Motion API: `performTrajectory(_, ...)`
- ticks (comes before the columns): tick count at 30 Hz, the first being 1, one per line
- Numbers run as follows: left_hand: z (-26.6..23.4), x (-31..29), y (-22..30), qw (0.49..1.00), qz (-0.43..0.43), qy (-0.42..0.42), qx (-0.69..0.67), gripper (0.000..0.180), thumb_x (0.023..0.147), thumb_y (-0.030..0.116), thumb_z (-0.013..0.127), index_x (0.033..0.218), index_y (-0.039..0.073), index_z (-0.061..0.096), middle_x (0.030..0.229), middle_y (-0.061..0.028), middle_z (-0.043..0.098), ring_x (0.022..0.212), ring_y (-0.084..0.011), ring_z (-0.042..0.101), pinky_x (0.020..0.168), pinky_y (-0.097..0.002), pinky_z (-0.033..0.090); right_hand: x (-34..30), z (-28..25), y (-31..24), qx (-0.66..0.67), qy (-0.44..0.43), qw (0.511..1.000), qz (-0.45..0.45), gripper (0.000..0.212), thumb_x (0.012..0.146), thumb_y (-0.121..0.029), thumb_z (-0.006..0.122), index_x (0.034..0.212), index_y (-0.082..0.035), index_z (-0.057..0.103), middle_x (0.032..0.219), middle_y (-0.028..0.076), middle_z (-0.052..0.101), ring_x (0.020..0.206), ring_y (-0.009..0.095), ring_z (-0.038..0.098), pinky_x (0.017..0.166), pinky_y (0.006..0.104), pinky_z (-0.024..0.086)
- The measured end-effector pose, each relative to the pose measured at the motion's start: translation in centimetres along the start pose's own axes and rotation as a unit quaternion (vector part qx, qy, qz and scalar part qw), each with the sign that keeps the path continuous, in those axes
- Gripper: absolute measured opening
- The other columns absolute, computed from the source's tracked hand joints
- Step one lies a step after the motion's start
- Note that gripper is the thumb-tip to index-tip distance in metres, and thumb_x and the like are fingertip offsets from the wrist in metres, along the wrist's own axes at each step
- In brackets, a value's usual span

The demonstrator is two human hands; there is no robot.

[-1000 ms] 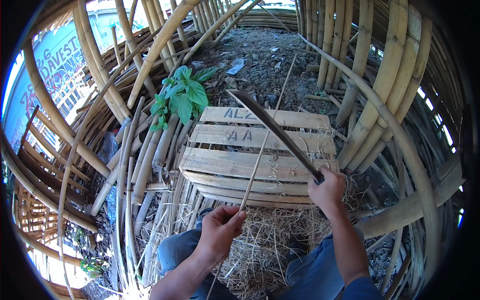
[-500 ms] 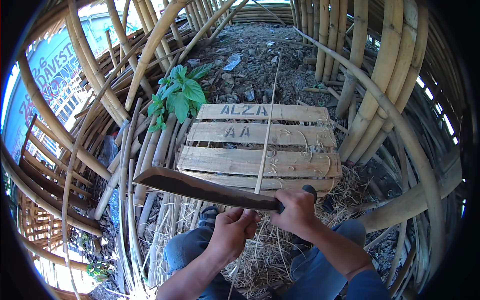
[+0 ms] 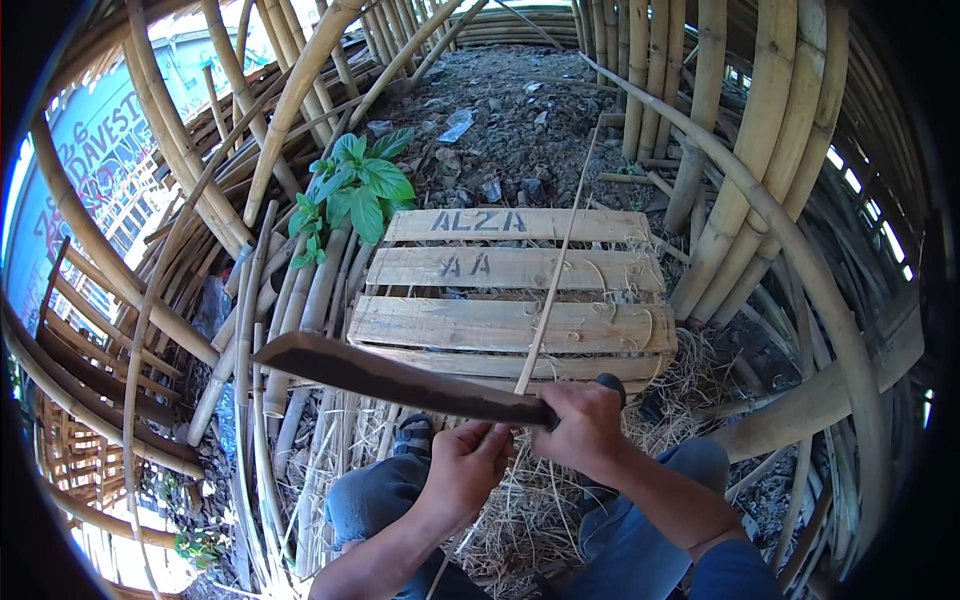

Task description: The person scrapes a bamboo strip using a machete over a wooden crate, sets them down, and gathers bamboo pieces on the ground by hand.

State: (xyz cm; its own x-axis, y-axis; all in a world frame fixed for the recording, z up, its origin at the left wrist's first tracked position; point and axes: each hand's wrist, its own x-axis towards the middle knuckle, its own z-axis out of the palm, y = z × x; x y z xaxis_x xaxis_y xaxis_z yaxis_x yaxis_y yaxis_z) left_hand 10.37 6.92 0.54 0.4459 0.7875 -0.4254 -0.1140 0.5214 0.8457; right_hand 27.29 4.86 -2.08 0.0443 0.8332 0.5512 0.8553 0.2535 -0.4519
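Fingers of right hand (image 3: 584,428) clamped round handle of large knife (image 3: 390,381), its length aimed between nine and ten o'clock, crossing over thin stick (image 3: 551,292); contact cannot be told. Left hand (image 3: 463,470), at right's eight o'clock, pinches stick, which runs toward half past twelve over slatted wooden crate (image 3: 450,322). Leafy plant (image 3: 360,190) at crate's ten o'clock.

The dark machete (image 3: 400,383) is stretching crosswise, its broad tip pointing just past nine o'clock, while the slim, pale strip (image 3: 552,290) is passing behind the blade, tapering off between twelve and one o'clock!
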Motion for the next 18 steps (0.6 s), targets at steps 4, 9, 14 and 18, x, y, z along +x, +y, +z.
performTrajectory(4, 0.2, -0.5, 0.4, 1.000, 0.012, 0.012, -0.010, 0.019, 0.096, 0.013, 0.051, 0.102, 0.000, 0.064, 0.071, 0.0030, 0.052, 0.053, -0.0023, 0.040, 0.045, -0.0181, 0.030, 0.9, -0.7, -0.3, -0.021, 0.008, 1.000, -0.013, 0.020, 0.053, -0.012, 0.069, 0.065, -0.006, 0.054, 0.059, 0.012, 0.057, 0.055, 0.031, 0.059, 0.053, 0.0398, 0.047)
performTrajectory(9, 0.0, -0.8, 1.2, 1.000, 0.005, 0.016, 0.009, 0.021, 0.097, 0.013, 0.048, 0.103, -0.003, 0.061, 0.065, 0.0027, 0.046, 0.048, -0.0036, 0.033, 0.042, -0.0196, 0.024, 0.5, 0.1, 0.7, -0.006, 0.027, 0.998, 0.054, 0.020, 0.052, -0.012, 0.069, 0.066, -0.007, 0.056, 0.057, 0.010, 0.056, 0.055, 0.030, 0.060, 0.052, 0.0393, 0.046)
performTrajectory(14, 0.3, -0.9, 1.1, 0.998, -0.011, 0.061, 0.025, 0.022, 0.098, 0.014, 0.047, 0.102, -0.004, 0.060, 0.062, 0.0035, 0.044, 0.046, -0.0034, 0.031, 0.041, -0.0203, 0.023, 0.2, -0.5, 0.0, -0.005, -0.012, 1.000, -0.015, 0.021, 0.053, -0.013, 0.068, 0.070, -0.006, 0.059, 0.060, 0.010, 0.058, 0.056, 0.030, 0.061, 0.052, 0.0379, 0.047)
performTrajectory(18, -0.1, -1.0, 1.6, 0.999, 0.020, 0.024, 0.026, 0.024, 0.098, 0.016, 0.047, 0.100, -0.004, 0.060, 0.060, 0.0035, 0.042, 0.045, -0.0037, 0.029, 0.040, -0.0209, 0.022, 0.7, 0.0, 1.3, -0.020, 0.029, 0.999, 0.020, 0.019, 0.053, -0.013, 0.069, 0.068, -0.006, 0.058, 0.062, 0.011, 0.059, 0.056, 0.030, 0.060, 0.052, 0.0381, 0.047)
